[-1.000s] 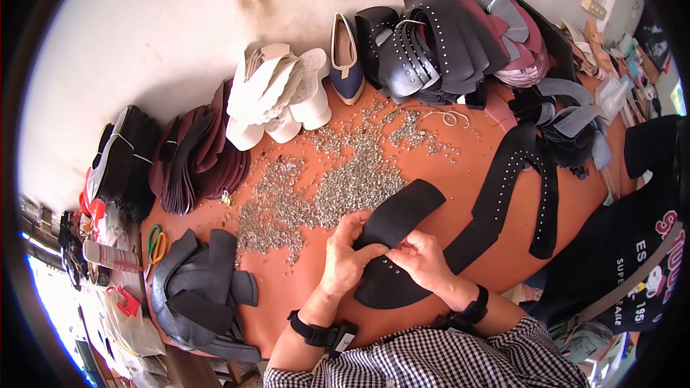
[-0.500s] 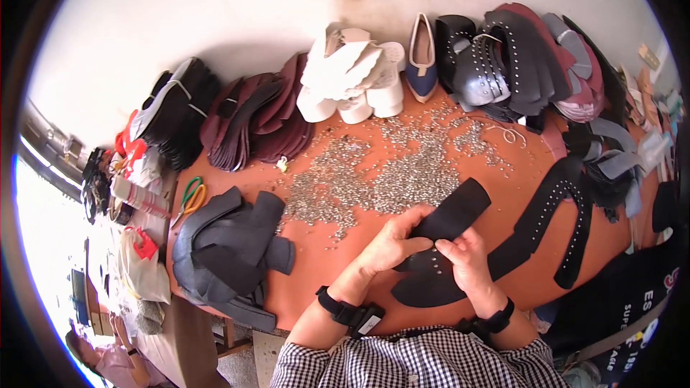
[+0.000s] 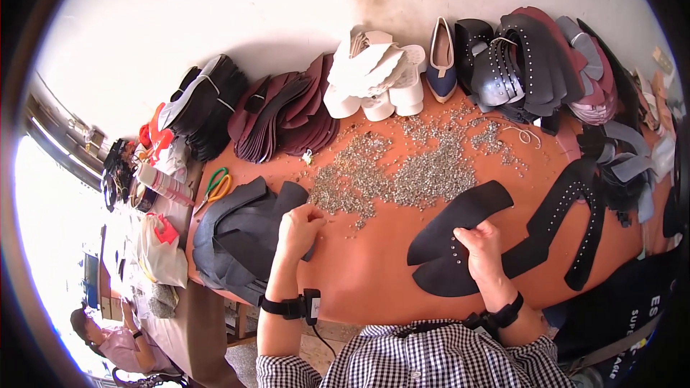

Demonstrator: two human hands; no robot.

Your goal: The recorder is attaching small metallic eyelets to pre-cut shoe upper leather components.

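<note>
My right hand [image 3: 483,250] grips a black shoe upper piece [image 3: 460,217], thumb on top, with a short row of small silver studs beside the thumb. The piece is curved, with a split between its two wings. My left hand [image 3: 300,231] is over the left side of the table, fingertips pinched together by the left edge of the loose silver studs [image 3: 431,176]. Whatever lies between those fingertips is too small to make out. A stack of plain black upper pieces [image 3: 233,233] lies just left of that hand. Right of my right hand lies a finished-looking studded black strip [image 3: 546,219].
Along the wall stand maroon pieces [image 3: 284,111], white heel-like blocks [image 3: 377,106], a blue pointed shoe [image 3: 441,75] and studded black pieces [image 3: 535,57]. Scissors [image 3: 218,185] lie at the left table edge. Another person [image 3: 118,341] sits at lower left.
My left hand has let go of the black upper piece and moved left, away from it. My right hand still holds the piece, which now lies more opened out. The whole view has shifted slightly.
</note>
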